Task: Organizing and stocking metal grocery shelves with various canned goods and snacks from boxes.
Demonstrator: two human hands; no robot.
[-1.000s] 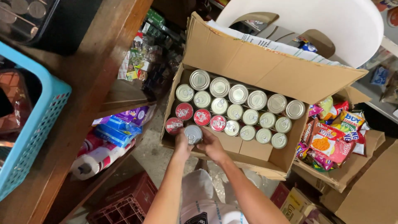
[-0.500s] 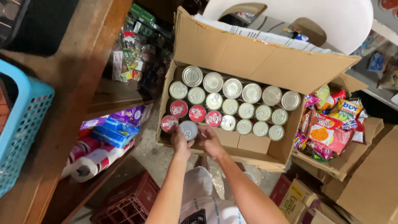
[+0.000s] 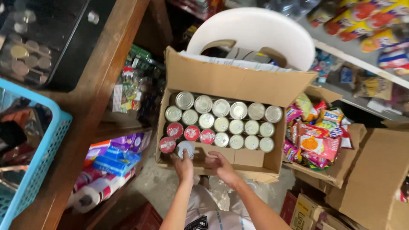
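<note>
An open cardboard box [image 3: 238, 87] holds rows of upright tin cans [image 3: 221, 119], most with silver lids, a few with red lids [image 3: 191, 133] at the near left. My left hand [image 3: 184, 165] rests its fingers on a silver can [image 3: 185, 148] in the nearest row, next to a red-lidded can [image 3: 167, 145]. My right hand [image 3: 221, 165] lies close beside it over the bare cardboard floor of the box, fingers curled and apart, holding nothing.
A white plastic chair [image 3: 255, 34] stands behind the box. A box of bright snack packets [image 3: 315, 136] sits to the right, more cartons [image 3: 375, 179] beyond. A wooden counter [image 3: 98, 93] and a blue basket [image 3: 38, 166] lie left, with tissue rolls [image 3: 93, 191] below.
My view has shifted slightly. My right hand has come off the silver can and moved right. My left hand stays on the can in the near row.
</note>
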